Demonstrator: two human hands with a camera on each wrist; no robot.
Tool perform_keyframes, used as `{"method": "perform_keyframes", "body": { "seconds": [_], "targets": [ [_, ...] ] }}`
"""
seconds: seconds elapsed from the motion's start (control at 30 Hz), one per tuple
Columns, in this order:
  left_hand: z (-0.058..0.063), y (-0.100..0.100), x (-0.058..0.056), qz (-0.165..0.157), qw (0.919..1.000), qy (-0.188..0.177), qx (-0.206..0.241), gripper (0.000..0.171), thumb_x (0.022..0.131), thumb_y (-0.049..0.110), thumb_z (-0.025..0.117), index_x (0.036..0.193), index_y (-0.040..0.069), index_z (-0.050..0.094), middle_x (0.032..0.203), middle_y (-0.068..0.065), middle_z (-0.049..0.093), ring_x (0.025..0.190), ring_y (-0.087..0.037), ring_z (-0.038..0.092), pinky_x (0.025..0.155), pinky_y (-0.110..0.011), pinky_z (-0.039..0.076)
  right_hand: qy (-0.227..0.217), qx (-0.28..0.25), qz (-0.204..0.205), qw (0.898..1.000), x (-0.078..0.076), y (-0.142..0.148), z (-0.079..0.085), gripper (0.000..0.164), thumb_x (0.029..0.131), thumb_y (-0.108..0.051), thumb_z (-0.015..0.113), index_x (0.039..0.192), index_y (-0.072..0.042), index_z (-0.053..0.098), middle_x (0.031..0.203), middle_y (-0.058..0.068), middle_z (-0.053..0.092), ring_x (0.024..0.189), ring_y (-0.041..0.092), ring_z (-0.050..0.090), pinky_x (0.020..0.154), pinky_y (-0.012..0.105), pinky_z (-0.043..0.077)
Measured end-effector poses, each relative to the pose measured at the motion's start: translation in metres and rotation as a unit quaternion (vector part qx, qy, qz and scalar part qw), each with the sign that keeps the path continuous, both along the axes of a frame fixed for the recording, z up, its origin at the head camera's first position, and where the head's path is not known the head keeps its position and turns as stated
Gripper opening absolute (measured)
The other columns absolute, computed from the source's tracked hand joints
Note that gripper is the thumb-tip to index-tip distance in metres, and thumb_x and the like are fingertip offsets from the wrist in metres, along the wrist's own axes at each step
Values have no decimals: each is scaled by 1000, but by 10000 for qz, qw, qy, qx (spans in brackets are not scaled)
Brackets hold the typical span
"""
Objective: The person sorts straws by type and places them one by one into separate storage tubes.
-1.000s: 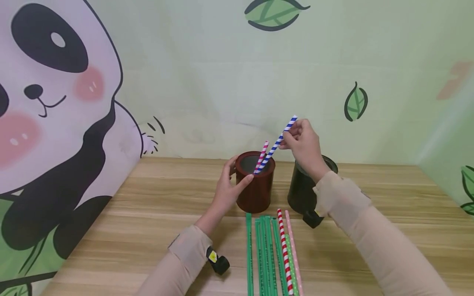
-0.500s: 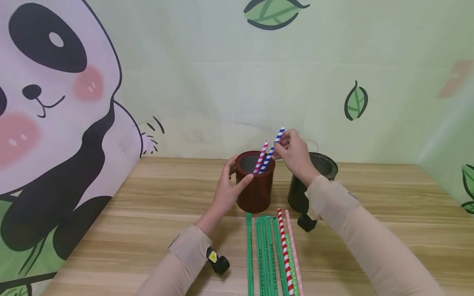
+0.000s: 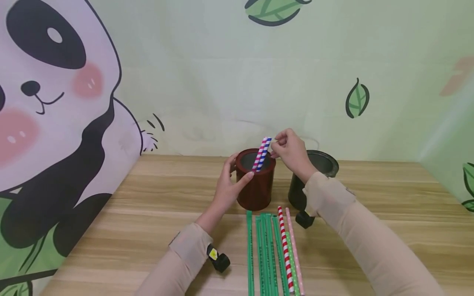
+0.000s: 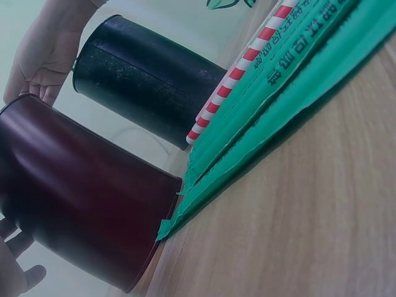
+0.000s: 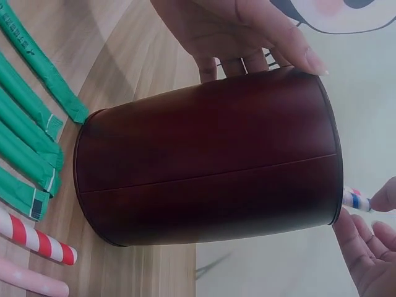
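Observation:
My left hand (image 3: 229,185) grips a dark red cylindrical cup (image 3: 255,191), its thumb on the near rim and its fingers around the left side. Inside lean two paper straws side by side, a pink-striped straw (image 3: 259,155) and a blue-striped straw (image 3: 264,154), their tops above the rim. My right hand (image 3: 291,153) is at the cup's right rim with its fingers loosely bent. In the right wrist view its thumb and fingers lie just beyond the straw ends, apart from the blue-striped straw (image 5: 355,199).
A black cylindrical cup (image 3: 297,193) stands right of the red one, partly behind my right forearm. In front lie several green paper-wrapped straws (image 3: 264,250), a red-striped straw (image 3: 285,246), a green dotted straw (image 3: 292,263) and a pink straw (image 3: 295,250). A panda-printed backdrop rises behind the table.
The blue-striped straw has gone down into the red cup and now leans against the pink-striped one. My right hand has moved left and down and let go of it; the left stays put.

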State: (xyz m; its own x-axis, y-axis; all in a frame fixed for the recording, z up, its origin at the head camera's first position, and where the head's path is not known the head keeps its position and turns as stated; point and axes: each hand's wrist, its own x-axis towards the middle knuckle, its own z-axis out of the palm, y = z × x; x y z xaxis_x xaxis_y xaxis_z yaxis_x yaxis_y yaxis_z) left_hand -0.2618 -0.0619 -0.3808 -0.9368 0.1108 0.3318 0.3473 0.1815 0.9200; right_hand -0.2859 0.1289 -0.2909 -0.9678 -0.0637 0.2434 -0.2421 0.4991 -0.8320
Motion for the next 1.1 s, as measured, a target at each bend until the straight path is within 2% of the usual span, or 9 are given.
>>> {"method": "perform_keyframes", "body": {
  "seconds": [0.4,0.57,0.73,0.9,1.1],
  "targets": [
    [0,1,-1,-9,10000,58,-4,73,85,40,68,147,20,33,144,-5,47,132,-27,43,112,-53,29,-13,201,-71,9998,3,7,9,32,96,-15,52,122,2,45,105,19,60,89,32,70,87,40,56],
    [1,0,-1,-25,10000,71,36,71,86,34,68,147,21,34,144,-6,47,133,-28,42,112,-56,27,42,186,-36,9998,9,13,18,32,96,-17,52,122,1,46,108,21,60,91,31,68,79,35,58],
    [0,0,0,-77,9999,57,86,69,87,29,67,147,21,33,145,-7,47,134,-29,41,111,-57,26,179,201,53,9996,16,18,27,33,95,-18,52,122,0,48,107,19,62,87,24,67,70,29,59],
    [0,0,0,-54,9999,80,79,69,87,29,67,147,20,33,144,-8,47,133,-29,41,111,-56,27,286,328,45,9990,24,22,33,33,96,-19,53,122,0,48,105,18,63,83,22,67,73,30,59],
    [1,0,1,-1,9999,90,48,71,86,32,68,147,20,33,143,-7,48,132,-29,42,111,-54,28,227,444,30,9988,32,25,34,33,96,-20,54,122,0,49,105,19,64,87,27,68,73,27,58]
  ]
}}
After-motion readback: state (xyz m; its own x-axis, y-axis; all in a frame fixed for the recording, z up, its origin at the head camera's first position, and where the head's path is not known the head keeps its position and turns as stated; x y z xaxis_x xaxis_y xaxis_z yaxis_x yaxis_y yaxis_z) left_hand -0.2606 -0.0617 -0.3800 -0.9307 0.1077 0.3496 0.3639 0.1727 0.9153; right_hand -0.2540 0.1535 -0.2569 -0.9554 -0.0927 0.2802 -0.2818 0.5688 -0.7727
